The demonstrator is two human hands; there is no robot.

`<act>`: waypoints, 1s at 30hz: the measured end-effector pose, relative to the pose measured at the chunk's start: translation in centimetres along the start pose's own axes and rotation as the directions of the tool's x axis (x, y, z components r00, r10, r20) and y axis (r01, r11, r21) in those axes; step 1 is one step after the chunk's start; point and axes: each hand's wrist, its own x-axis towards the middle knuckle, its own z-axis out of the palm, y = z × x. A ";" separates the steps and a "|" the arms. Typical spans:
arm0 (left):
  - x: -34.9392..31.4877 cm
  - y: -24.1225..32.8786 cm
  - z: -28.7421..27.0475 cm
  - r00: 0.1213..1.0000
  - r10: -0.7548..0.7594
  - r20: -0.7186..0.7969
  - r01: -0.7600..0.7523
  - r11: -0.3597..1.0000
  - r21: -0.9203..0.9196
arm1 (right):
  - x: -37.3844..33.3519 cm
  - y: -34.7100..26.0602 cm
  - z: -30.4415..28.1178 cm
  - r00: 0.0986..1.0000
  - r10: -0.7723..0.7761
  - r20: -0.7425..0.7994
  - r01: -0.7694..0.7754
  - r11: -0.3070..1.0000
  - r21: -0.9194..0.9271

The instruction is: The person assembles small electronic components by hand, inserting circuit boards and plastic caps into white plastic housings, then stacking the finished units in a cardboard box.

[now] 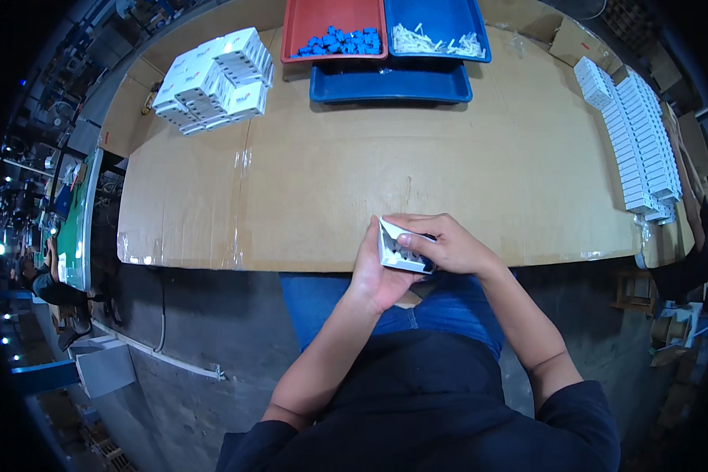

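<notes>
A small white box (pixel 388 250) with dark spots or openings along its near side is held just above the front edge of the cardboard-covered table (pixel 330 181). My left hand (pixel 371 277) wraps round its left side and supports it from below. My right hand (pixel 453 245) grips it from the right, the thumb lying over its upper side. A white flap or panel tilts up at the box's top. Whatever is inside the box is mostly hidden by my fingers.
At the back, a red tray (pixel 289 33) holds blue plastic parts and a blue tray (pixel 480 23) holds white ones. A lower blue tray (pixel 389 88) sits before them. White boxes are stacked back left (pixel 204 82) and in long rows at right (pixel 633 134). Another person (pixel 51 279) is far left.
</notes>
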 end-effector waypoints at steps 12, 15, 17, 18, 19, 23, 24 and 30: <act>-4.1 -0.5 4.3 0.985 0.175 -0.003 -0.170 0.961 0.218 | -3.4 -1.6 1.7 0.694 -0.720 -0.002 0.612 0.592 -0.525; -5.2 -0.9 5.2 0.986 0.166 0.019 -0.166 0.955 0.244 | -4.0 -1.5 1.9 0.678 -0.735 0.016 0.621 0.560 -0.549; -5.1 -0.8 5.4 0.985 0.169 0.034 -0.172 0.949 0.265 | -3.9 -1.6 1.7 0.659 -0.752 0.029 0.628 0.529 -0.571; -5.2 -1.3 5.2 0.983 0.182 0.037 -0.185 0.943 0.275 | -4.1 -1.2 1.9 0.663 -0.748 0.028 0.631 0.538 -0.559; -5.3 -1.6 5.1 0.980 0.193 0.041 -0.196 0.938 0.285 | -4.3 -1.0 2.0 0.667 -0.744 0.025 0.631 0.548 -0.549; -5.6 -1.9 5.8 0.970 0.233 0.069 -0.242 0.916 0.321 | -4.3 -0.9 1.9 0.649 -0.761 0.008 0.638 0.539 -0.550; -5.7 -1.9 6.0 0.972 0.226 0.064 -0.234 0.912 0.336 | -4.3 -1.0 2.0 0.643 -0.766 0.000 0.641 0.538 -0.547; -5.7 -1.9 5.9 0.962 0.254 0.097 -0.272 0.878 0.393 | -3.9 -1.1 2.0 0.634 -0.773 -0.003 0.663 0.545 -0.514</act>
